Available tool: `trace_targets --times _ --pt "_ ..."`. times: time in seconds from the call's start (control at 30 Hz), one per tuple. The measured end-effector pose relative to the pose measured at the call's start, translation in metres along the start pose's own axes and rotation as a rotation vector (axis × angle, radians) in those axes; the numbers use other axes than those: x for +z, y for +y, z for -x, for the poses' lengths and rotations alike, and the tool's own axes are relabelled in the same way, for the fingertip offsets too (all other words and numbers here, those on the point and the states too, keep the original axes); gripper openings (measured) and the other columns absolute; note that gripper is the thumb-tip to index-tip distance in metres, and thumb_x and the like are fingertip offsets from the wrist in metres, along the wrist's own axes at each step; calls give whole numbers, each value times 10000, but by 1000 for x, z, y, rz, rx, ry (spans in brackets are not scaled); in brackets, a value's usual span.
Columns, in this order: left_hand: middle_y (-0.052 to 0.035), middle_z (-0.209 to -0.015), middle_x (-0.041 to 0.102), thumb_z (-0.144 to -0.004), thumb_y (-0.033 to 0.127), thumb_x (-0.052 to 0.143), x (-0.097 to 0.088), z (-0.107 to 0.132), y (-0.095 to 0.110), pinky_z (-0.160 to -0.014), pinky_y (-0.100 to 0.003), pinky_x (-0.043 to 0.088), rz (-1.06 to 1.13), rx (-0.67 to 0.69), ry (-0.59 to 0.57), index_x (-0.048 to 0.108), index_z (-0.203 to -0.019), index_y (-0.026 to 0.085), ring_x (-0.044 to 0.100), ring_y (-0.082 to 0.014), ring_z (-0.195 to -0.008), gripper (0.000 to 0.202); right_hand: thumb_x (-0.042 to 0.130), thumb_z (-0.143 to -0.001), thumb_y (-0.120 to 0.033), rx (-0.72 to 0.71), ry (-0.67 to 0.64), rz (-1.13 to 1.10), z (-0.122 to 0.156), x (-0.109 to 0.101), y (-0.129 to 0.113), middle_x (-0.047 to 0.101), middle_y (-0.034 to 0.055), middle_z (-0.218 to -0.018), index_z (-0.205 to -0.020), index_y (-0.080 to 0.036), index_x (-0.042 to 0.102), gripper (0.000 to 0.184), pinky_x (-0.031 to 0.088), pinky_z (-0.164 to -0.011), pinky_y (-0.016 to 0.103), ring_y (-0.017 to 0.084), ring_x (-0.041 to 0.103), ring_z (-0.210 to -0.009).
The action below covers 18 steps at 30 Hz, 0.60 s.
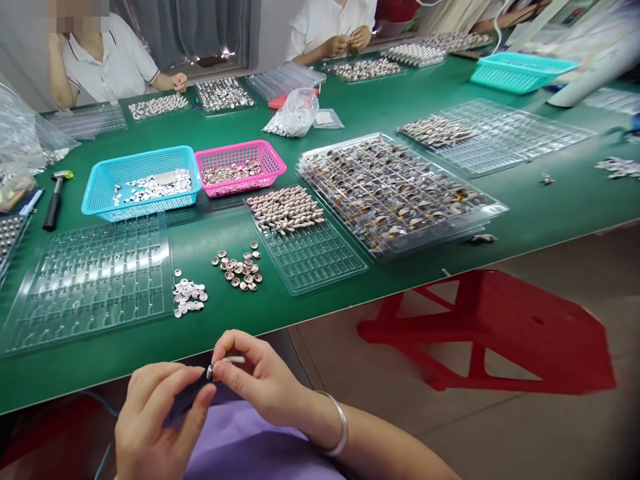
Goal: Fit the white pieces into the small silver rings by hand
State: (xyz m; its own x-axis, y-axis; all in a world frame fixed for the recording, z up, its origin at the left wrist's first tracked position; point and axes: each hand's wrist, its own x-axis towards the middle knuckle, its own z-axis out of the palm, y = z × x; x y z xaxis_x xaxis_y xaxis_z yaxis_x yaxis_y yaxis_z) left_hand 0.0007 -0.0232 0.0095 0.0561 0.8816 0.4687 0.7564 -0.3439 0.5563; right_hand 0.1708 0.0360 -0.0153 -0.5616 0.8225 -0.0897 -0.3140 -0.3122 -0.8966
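My right hand (255, 377), with a bangle on its wrist, is closed in a pinch on a small round metal part (209, 372). A short pale stick-like piece (235, 359) sticks out by its fingers. My left hand (163, 413) is beside it, index fingertip at the part's edge, thumb apart below. Whether that fingertip touches cannot be made out. Both hands are over my lap, in front of the green table (240, 313). Nearest on the table are a pile of small white discs (189, 297) and a group of brownish round caps (240, 270).
Clear trays (100, 280) lie left; one tray (320, 260) holds rows of pale metal pieces. A stack of filled trays (395, 193) stands right. Blue (143, 160) and pink (273, 160) baskets and a hammer (55, 200) are behind. A red stool (530, 327) stands right. People sit opposite.
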Motion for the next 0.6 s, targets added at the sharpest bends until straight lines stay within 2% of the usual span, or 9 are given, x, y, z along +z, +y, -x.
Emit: trace_targets --times 0.1,0.2,0.33,0.47,0.6 --pt "-20 -828 707 -790 72 724 4 -3 -1 -751 -296 492 -116 183 82 686 -948 196 658 -154 -740 205 656 -858 -459 -92 23 116 2 0 4 502 -21 -734 -831 -178 553 301 389 -592 232 95 443 -628" --pt "-29 -790 720 -779 50 733 6 -7 -3 -739 -311 469 -205 274 123 684 -906 167 663 -151 -691 180 652 -844 -348 -175 61 228 2 0 9 513 -22 -724 -840 -181 573 185 368 -554 229 90 429 -593" --pt "-37 -744 718 -784 57 737 9 -10 -3 -725 -318 451 -265 318 150 668 -861 146 664 -153 -650 136 634 -830 -244 -294 117 407 2 0 12 541 -18 -717 -833 -182 591 75 386 -565 226 94 461 -595" --pt "-29 -721 705 -791 80 743 11 -9 -2 -713 -313 435 -256 343 147 656 -835 152 654 -148 -630 121 585 -852 -199 -422 143 525 2 -2 11 562 -1 -725 -812 -180 583 44 415 -595 226 106 507 -625" --pt "-4 -719 691 -787 157 776 9 -12 -18 -714 -308 433 -230 279 137 632 -817 182 641 -143 -626 149 558 -868 -181 -441 204 541 1 -6 10 558 -3 -724 -803 -184 568 67 424 -609 224 109 522 -637"
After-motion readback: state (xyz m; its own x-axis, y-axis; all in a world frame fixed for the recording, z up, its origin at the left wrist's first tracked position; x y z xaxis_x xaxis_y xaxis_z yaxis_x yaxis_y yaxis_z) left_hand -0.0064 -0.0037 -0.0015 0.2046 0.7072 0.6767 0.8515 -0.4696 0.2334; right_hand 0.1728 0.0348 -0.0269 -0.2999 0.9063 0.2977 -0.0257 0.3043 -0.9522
